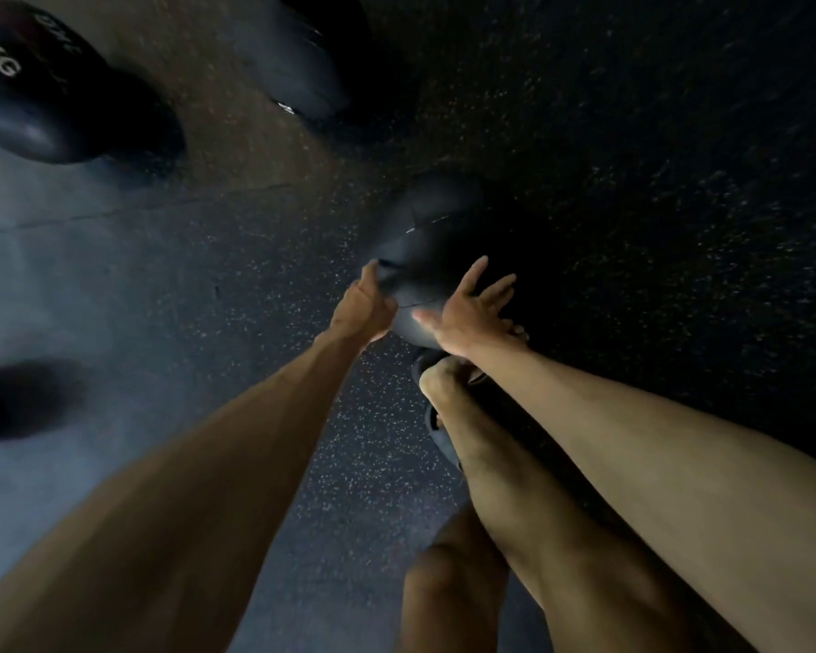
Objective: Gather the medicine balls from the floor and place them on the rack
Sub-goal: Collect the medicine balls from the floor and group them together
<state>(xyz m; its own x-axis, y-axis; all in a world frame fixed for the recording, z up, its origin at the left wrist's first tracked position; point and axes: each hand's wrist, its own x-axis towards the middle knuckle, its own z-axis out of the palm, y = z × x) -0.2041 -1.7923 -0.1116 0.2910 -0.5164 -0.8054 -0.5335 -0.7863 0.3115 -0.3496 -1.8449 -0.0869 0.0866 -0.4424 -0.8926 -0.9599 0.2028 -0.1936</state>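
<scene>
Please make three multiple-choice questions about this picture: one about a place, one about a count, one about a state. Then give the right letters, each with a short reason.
1. Where is the ball marked 2KG?
A. upper left, on the floor
B. between the hands
C. on a rack

2. How many black medicine balls clearly show?
A. one
B. three
C. six

3. How is the right hand at the near ball?
A. closed in a fist
B. open, fingers spread on the ball's right side
C. far away from the ball

Answers:
1 A: its white print shows at the upper left.
2 B: the marked one, the top ball and the near one.
3 B: spread fingers lie on the ball, with the left hand opposite.
</scene>
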